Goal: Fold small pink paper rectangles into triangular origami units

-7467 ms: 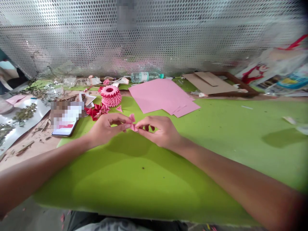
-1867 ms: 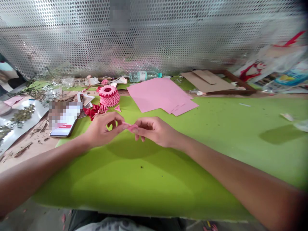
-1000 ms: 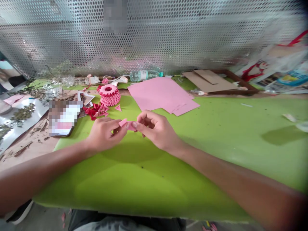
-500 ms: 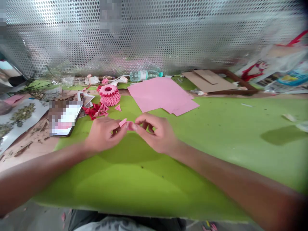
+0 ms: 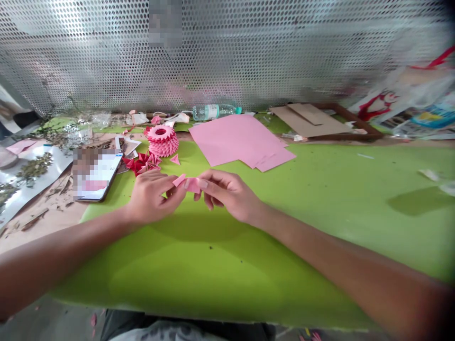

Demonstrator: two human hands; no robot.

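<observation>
Between my two hands is a small piece of pink paper (image 5: 193, 185), partly folded, with one narrow flap sticking up at its left end. My left hand (image 5: 151, 196) pinches that left end between thumb and fingers. From the other side my right hand (image 5: 229, 194) grips the right edge with thumb and forefinger, its other fingers curled below. Just beyond my left hand lie red and pink folded paper pieces (image 5: 142, 163), and a small pink folded triangle (image 5: 175, 159) sits apart from them. Behind stands a ring-shaped stack of pink folded paper (image 5: 162, 141).
Large pink paper sheets (image 5: 238, 139) lie on the green tabletop (image 5: 220, 274). A phone (image 5: 101, 177) rests at left near dried plant bits. Along the perforated metal panel (image 5: 227, 57) are a plastic bottle (image 5: 216, 112) and a shallow box with cardboard (image 5: 311, 118).
My right hand has turned slightly and its lower fingers have loosened downward. More of the pink paper's face shows between the hands. The left hand has barely moved.
</observation>
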